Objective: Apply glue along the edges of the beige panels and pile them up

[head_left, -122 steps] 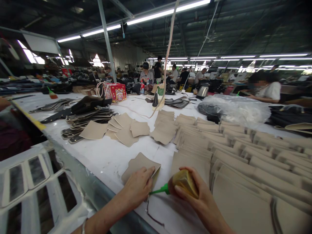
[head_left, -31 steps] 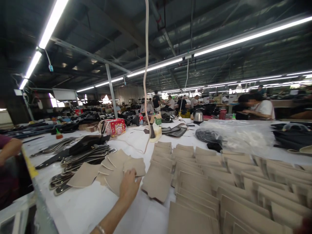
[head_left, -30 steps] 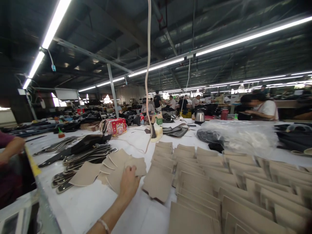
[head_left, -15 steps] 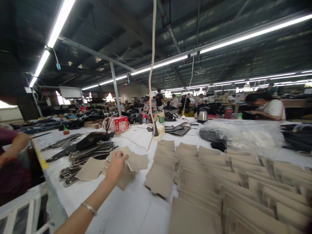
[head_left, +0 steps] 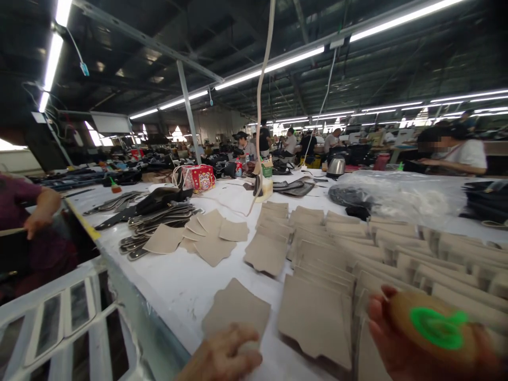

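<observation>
My left hand (head_left: pixel 228 352), at the bottom middle, is over the near edge of a flat beige panel (head_left: pixel 238 304) with a shaped outline. Its fingers are curled and pressed together at that edge, partly hiding it. At the lower right my right hand (head_left: pixel 391 336) is wrapped round a brownish squeeze bottle (head_left: pixel 400 309) with a bright green cap, blurred and seen from above. Beneath and behind that hand stand rows of overlapping beige panels (head_left: pixel 317 312). A small fanned pile of similar panels (head_left: pixel 212 238) lies farther back on the white tabletop (head_left: pixel 178 288).
Stacked black strap-like pieces (head_left: pixel 159 217) lie left of the pile. Farther back are a red bag (head_left: pixel 202 177), a hanging cable (head_left: pixel 260 106), a kettle (head_left: pixel 336 166) and a clear plastic bag (head_left: pixel 405 196). A co-worker's arm (head_left: pixel 43 206) is at the left; a white rack (head_left: pixel 67 312) stands below.
My left hand has come back from the small pile to the near tabletop, with a beige panel now by it. My right hand with the bottle has come into view. The view has tilted downward.
</observation>
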Tool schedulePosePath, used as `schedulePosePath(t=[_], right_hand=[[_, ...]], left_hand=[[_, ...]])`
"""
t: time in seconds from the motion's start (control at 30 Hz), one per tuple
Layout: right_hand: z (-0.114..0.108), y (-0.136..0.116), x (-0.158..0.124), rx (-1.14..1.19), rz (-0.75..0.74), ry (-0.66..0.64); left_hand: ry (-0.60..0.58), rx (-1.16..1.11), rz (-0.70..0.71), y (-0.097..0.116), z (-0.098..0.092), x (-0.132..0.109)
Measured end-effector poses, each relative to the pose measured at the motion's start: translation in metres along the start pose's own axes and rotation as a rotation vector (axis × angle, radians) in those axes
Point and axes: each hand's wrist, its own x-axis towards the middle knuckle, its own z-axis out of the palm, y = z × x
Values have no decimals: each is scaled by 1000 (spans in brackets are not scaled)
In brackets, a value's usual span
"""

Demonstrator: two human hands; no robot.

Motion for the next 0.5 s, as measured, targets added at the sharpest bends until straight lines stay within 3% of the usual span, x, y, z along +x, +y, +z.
schedulePosePath(t=[0.1, 0.2, 0.33, 0.5], right_hand=[[34, 4, -28, 78, 104, 88], [43, 13, -35, 42, 139, -19], [30, 26, -30, 24, 190, -119], [34, 28, -37, -123, 124, -118]], left_hand=[[157, 74, -269, 5, -1, 9], [59, 166, -440, 15, -3, 21], [-69, 263, -494, 26, -3, 33], [-67, 337, -534, 33, -2, 46]])
